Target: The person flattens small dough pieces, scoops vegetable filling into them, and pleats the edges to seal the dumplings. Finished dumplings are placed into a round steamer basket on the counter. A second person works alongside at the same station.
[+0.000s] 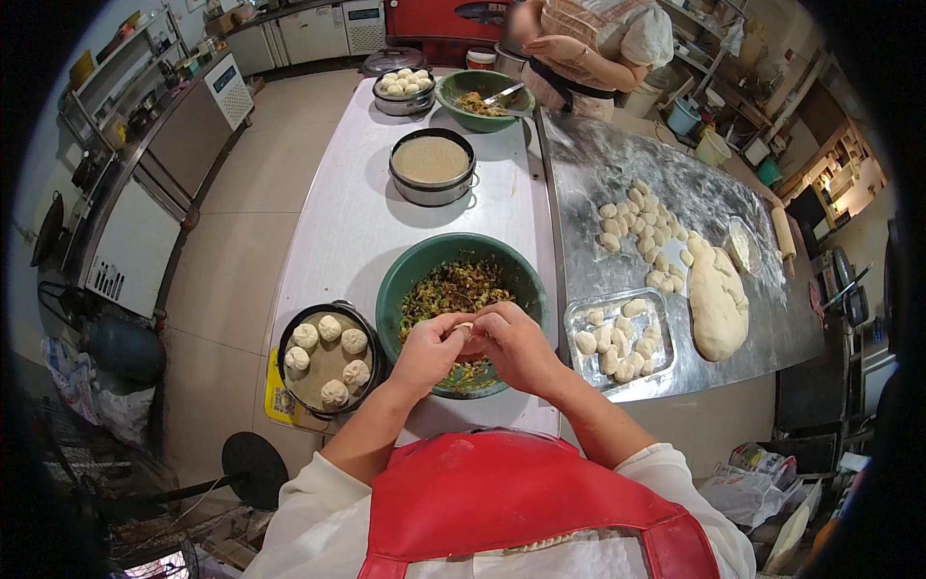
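My left hand (430,354) and my right hand (515,350) meet above the near part of a large green bowl (386,297). Between their fingertips they hold a small piece of pale dough (466,327), mostly hidden by the fingers. Chopped filling (452,286) lies in the bowl under them. To the left, a round steamer tray (318,373) carries several pleated buns (334,393), spaced around its rim. On the right, a clear rectangular tray (667,318) holds several small floured dough pieces (602,337).
Beyond the bowl stands a lined steamer (432,161), then a steamer of buns (405,83) beside another green bowl (451,85) with filling. On the floured metal table (579,148) lie dough pieces, a large dough mass (716,304) and a rolling pin (783,235). A person (597,54) stands behind.
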Action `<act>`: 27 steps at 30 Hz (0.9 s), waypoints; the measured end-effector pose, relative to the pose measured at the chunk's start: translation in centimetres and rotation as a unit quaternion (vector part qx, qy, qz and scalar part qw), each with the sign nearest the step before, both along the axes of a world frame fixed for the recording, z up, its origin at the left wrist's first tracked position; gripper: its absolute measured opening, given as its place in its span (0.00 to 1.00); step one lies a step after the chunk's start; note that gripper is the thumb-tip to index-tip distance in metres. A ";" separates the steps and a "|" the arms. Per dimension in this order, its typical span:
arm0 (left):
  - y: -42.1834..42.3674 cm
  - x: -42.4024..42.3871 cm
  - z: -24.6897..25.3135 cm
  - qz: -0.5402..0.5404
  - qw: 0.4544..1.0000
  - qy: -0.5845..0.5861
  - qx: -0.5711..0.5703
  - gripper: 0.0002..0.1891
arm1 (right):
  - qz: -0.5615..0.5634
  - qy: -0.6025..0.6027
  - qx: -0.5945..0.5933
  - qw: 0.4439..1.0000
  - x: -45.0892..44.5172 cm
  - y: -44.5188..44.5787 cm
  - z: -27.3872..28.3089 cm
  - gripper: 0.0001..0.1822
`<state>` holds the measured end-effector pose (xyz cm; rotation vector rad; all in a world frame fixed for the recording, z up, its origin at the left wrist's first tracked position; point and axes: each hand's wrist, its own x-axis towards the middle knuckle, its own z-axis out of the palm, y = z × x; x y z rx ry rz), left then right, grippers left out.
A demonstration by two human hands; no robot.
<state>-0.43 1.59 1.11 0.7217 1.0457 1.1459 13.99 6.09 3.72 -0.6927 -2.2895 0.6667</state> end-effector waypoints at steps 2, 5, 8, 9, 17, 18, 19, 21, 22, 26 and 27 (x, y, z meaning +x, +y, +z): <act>-0.1 0.1 0.7 -0.005 1.000 0.023 0.005 0.14 | -0.018 -0.010 -0.023 1.000 0.1 -0.1 -0.1 0.05; -0.5 0.4 0.8 0.052 0.992 -0.113 -0.031 0.14 | -0.059 -0.014 -0.062 0.996 0.1 -0.2 -0.1 0.06; -0.4 0.3 0.2 0.015 0.997 -0.082 0.002 0.14 | -0.059 -0.028 -0.085 0.994 0.0 -0.4 0.2 0.06; -0.3 0.4 0.1 0.007 0.999 -0.052 0.007 0.14 | -0.042 -0.044 -0.078 0.995 0.2 -0.3 0.2 0.05; -0.2 0.4 0.8 0.004 0.996 0.089 0.029 0.14 | -0.051 -0.045 -0.053 0.996 0.0 -0.2 0.1 0.06; -0.3 0.8 0.6 0.024 0.999 0.024 0.013 0.14 | -0.061 -0.016 -0.073 0.995 -0.1 -0.3 0.0 0.06; -0.5 1.1 0.3 0.044 0.998 -0.042 -0.003 0.14 | -0.072 0.014 -0.093 0.993 -0.1 -0.3 -0.1 0.06; -0.7 1.2 -0.5 0.056 0.992 -0.115 -0.015 0.13 | -0.086 0.027 -0.146 0.985 -0.3 -0.7 -0.2 0.07; -0.8 1.1 -0.9 0.049 0.991 -0.122 -0.011 0.13 | -0.093 0.034 -0.173 0.980 -0.3 -0.8 -0.3 0.07; -0.9 1.1 -1.5 0.049 0.993 -0.108 0.021 0.12 | -0.066 0.004 -0.188 0.980 0.1 -1.0 0.2 0.07; -0.9 1.2 -1.4 0.048 0.995 -0.091 0.017 0.12 | -0.060 -0.009 -0.139 0.988 0.1 -0.9 0.0 0.07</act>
